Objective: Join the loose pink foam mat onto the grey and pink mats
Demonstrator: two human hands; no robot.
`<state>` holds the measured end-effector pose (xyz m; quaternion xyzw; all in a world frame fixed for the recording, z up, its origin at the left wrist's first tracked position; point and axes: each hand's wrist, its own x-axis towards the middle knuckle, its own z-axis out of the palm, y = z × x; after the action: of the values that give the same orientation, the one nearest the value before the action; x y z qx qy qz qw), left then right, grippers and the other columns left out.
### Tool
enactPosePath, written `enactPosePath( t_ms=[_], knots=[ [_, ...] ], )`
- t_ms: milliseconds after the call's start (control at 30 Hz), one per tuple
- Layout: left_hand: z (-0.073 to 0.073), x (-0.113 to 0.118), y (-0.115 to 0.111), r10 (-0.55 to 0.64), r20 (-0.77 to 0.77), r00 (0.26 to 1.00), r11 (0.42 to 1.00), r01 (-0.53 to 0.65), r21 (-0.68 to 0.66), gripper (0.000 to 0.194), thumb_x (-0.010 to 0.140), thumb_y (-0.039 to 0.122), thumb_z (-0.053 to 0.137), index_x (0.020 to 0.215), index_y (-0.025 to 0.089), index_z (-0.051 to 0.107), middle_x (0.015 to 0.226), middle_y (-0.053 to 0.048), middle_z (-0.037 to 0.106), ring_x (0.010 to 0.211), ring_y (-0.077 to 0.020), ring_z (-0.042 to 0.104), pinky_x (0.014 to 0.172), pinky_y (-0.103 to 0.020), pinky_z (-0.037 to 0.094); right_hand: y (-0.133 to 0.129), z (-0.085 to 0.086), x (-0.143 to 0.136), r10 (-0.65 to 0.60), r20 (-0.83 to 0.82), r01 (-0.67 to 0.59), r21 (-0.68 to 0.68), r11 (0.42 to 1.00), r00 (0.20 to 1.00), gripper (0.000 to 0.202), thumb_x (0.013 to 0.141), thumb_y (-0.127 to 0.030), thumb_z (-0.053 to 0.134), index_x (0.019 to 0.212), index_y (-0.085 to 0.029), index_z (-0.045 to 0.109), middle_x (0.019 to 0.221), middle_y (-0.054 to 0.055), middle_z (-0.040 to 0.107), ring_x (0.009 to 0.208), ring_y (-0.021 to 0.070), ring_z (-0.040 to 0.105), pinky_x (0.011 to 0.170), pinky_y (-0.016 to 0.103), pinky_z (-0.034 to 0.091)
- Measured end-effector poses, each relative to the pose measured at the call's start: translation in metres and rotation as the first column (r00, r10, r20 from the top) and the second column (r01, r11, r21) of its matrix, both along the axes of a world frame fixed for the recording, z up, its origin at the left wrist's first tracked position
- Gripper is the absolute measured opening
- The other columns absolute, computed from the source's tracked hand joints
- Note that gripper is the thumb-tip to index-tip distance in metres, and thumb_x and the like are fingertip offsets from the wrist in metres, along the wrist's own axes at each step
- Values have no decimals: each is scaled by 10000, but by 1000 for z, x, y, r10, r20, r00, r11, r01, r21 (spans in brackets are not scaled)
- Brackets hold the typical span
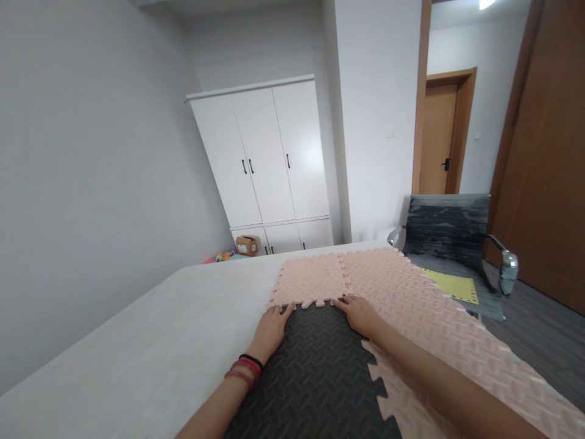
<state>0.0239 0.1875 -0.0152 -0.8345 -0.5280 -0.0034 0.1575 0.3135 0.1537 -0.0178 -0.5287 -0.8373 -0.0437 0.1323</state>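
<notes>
A black interlocking foam mat tile (315, 372) with a raised tread pattern lies in front of me on a white surface. My left hand (273, 329) grips its far left corner, with the thumb stretched over the top. At the far right corner my right hand (359, 314) holds the tile, its fingertips reaching the seam with the pink tiles. A pink foam tile (311, 274) meets the black tile's far edge, and its teeth show along that seam. More pink foam matting (411, 299) runs down the right side, partly hidden under my right forearm.
The white surface (150, 323) extends left to the wall. A grey chair (448, 225) with a yellow foam piece (452, 285) on its seat stands at the right. Beyond the far edge are a cardboard box (247, 245) and a white wardrobe (269, 152).
</notes>
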Motion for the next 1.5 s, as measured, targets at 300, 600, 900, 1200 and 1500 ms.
enactPosePath(
  t_ms=[300,600,900,1200,1500],
  knots=[
    [8,5,0,-27,-44,999,999,26,-24,595,792,43,270,1334,260,389,1047,-139,626,988,-236,574,841,-373,410,-2,2,-11,-58,25,58,-2,998,998,484,810,-112,363,1254,-241,505,1113,140,589,1049,256,514,809,353,413],
    [18,14,-4,-38,-74,997,999,36,-38,517,818,107,276,1300,210,430,978,-159,670,945,-268,606,864,-437,397,1,9,-6,-56,-12,55,-35,998,998,510,769,-113,395,1212,-317,545,1077,61,632,993,212,553,813,321,409],
    [9,18,-9,25,-35,999,1000,-26,-16,541,820,91,252,1329,188,404,1097,-192,611,1049,-282,556,893,-433,392,-9,1,-14,-117,13,116,47,992,993,448,847,-153,341,1242,-285,507,1246,144,512,1146,296,458,929,490,330],
    [6,24,-4,70,89,994,996,-64,-69,541,789,69,288,1297,175,440,1176,-166,538,1017,-223,574,881,-333,422,-11,-2,-27,-220,6,220,-1,975,975,464,870,-114,284,1274,-236,479,1248,180,484,1107,274,482,895,395,381],
    [17,4,4,47,155,987,988,-23,-153,480,792,164,356,1246,222,502,1211,-125,534,1065,-207,568,934,-321,420,-2,9,-22,-218,10,219,-80,973,976,424,784,-92,381,1147,-198,573,1074,155,565,1040,264,501,786,352,430]
  ],
)
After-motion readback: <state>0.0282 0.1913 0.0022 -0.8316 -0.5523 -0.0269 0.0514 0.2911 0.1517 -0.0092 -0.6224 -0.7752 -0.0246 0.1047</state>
